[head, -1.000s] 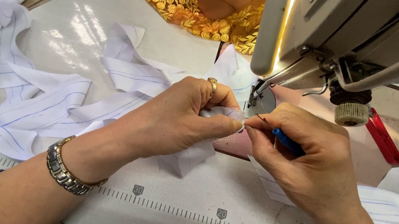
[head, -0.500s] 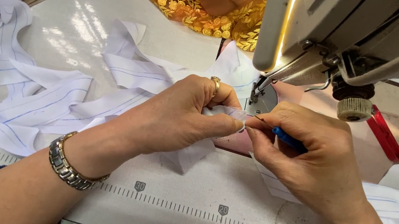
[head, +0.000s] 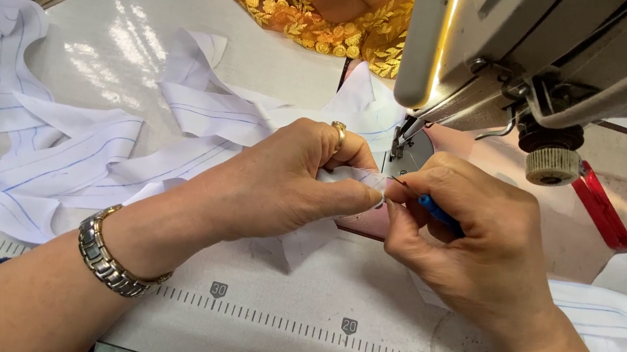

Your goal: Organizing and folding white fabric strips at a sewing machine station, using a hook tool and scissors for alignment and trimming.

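Both hands work just below the sewing machine (head: 554, 62) needle. Left hand (head: 288, 181) pinches a small white fabric piece (head: 358, 178); right hand (head: 474, 245) grips a blue-handled seam ripper (head: 438, 213), tip touching it. More white strips (head: 48, 165) lie unpicked at nine o'clock on the worktop (head: 291, 343)

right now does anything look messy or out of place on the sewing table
Mostly the white fabric strips: they lie loose, twisted and overlapping left of the hands. The left hand pinches a white piece; the right hand holds a blue-handled tool.
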